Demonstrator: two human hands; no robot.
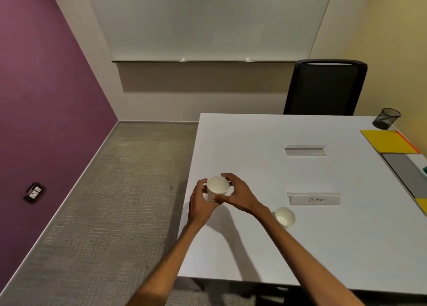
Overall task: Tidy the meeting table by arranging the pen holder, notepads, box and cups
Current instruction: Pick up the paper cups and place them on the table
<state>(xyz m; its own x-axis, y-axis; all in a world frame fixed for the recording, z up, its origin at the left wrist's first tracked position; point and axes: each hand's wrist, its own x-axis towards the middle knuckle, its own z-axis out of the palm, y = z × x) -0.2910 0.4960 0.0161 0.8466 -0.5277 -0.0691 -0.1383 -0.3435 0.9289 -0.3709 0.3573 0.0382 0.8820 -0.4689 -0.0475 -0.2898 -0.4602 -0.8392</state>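
A white paper cup (216,187) stands upright near the left edge of the white table (323,248). My left hand (200,200) wraps its left side and my right hand (233,193) grips it from the right and front. A second white paper cup (285,216) lies tilted on the table just right of my right forearm. A black mesh pen holder (386,118) stands at the far right corner. Yellow and orange notepads (390,141) lie in front of the pen holder, with a grey pad (404,171) nearer along the right edge.
Two folded white name cards rest mid-table, a blank-backed one (305,150) farther off and one with writing (315,199) nearer. A black office chair (324,88) stands behind the table's far edge. Carpeted floor (104,201) lies to the left, by a purple wall.
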